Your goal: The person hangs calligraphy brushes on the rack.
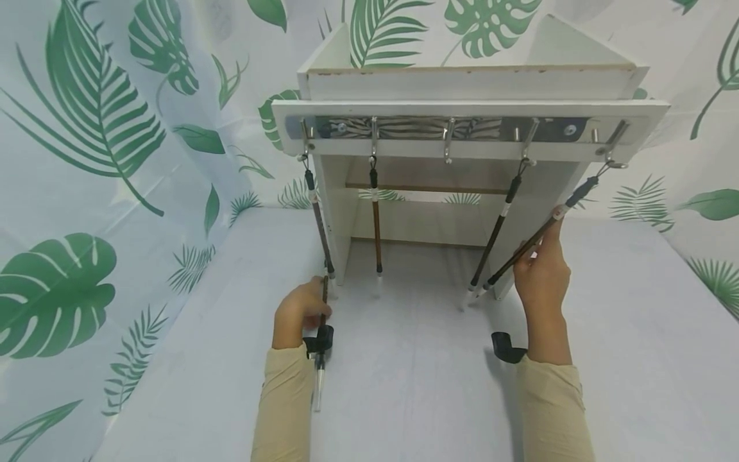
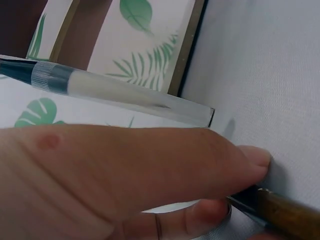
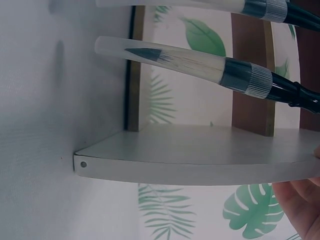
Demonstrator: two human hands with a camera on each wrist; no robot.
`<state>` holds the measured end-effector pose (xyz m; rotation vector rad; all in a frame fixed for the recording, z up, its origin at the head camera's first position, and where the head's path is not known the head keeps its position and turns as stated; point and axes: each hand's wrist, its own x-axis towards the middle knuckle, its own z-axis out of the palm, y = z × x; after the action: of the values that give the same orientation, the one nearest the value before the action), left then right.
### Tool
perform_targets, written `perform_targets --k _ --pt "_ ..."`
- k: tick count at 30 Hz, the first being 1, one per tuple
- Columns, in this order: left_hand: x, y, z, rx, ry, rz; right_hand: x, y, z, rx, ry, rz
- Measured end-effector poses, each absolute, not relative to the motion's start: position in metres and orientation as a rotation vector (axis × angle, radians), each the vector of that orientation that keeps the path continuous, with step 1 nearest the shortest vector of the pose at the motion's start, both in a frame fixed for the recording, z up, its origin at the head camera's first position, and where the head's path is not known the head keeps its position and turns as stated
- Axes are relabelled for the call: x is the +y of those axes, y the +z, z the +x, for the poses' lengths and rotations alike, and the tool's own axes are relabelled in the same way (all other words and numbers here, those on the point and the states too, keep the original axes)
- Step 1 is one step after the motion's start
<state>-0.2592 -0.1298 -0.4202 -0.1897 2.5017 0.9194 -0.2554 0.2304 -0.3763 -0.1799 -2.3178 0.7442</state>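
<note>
Several capped paintbrushes with dark brown handles hang by loops from a white stand's hook rail (image 1: pixel 470 109). On the left, my left hand (image 1: pixel 300 308) pinches another brush (image 2: pixel 287 215) by its handle; its clear-capped tip (image 1: pixel 319 385) points toward me. Just beyond that hand hangs the leftmost brush (image 1: pixel 319 221). My right hand (image 1: pixel 543 273) grips the front edge of the stand's right side panel (image 3: pixel 200 172). The rightmost brush (image 1: pixel 531 242) hangs at a slant across that hand in the head view. In the right wrist view, a clear cap covers a hanging brush's bristles (image 3: pixel 195 67).
The middle hook (image 1: pixel 448 138) carries no brush. The stand stands on a pale cloth-covered surface (image 1: pixel 398 385), with a leaf-print backdrop (image 1: pixel 81 115) behind and at the sides. A flared white top section (image 1: pixel 467 83) sits above the rail.
</note>
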Motion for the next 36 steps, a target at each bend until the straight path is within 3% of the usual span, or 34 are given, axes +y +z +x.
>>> perform_targets --k 19,36 --pt "-0.145 -0.412 -0.264 2.626 0.964 -0.165 0.231 -0.374 -0.257 -2.296 0.742 -0.172" --pt "-0.158 -0.361 -0.236 3.06 1.13 -0.186 0.232 -0.379 -0.256 -2.294 0.724 -0.147"
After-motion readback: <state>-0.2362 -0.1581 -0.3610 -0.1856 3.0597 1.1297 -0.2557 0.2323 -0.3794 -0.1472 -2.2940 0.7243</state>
